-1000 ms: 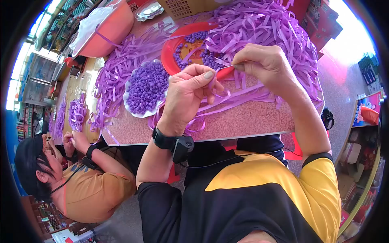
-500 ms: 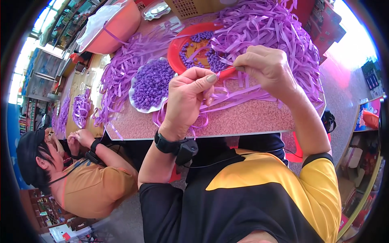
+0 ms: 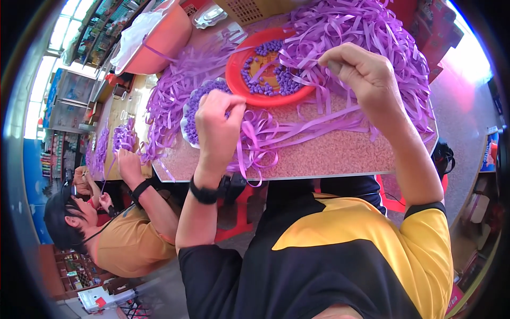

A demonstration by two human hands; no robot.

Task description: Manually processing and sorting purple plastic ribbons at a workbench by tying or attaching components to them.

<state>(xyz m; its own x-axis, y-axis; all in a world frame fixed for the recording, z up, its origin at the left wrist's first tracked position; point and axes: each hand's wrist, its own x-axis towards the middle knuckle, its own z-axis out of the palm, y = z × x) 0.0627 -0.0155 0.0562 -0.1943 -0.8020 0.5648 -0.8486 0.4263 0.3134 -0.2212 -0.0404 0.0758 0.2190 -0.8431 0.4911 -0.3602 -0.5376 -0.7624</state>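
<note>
My left hand (image 3: 219,122) is raised over a white scalloped dish (image 3: 186,123) heaped with purple beads (image 3: 197,101). Its fingers are bent in against the thumb, and whatever lies between them is hidden. Beside this hand, loops of purple ribbon (image 3: 259,154) trail over the near table edge. My right hand (image 3: 366,74) is up in front of a big purple ribbon pile (image 3: 345,24), thumb and forefinger pinched together. Against that pile I cannot make out what is in the pinch. Between the hands sits a red round tray (image 3: 276,100) with more purple beads inside.
The pink speckled table (image 3: 329,157) has a straight near edge. Behind stand a pink basin (image 3: 172,40) with white plastic in it and a tan basket (image 3: 249,11). At the left a person (image 3: 122,234) in a cap handles ribbon at a wooden table. Shelves (image 3: 473,228) stand at the right.
My hands have parted: the left moved left to the bead dish, the right up and slightly right. The ribbon loops now lie apart from the left wrist. The neighbouring person's hands have separated.
</note>
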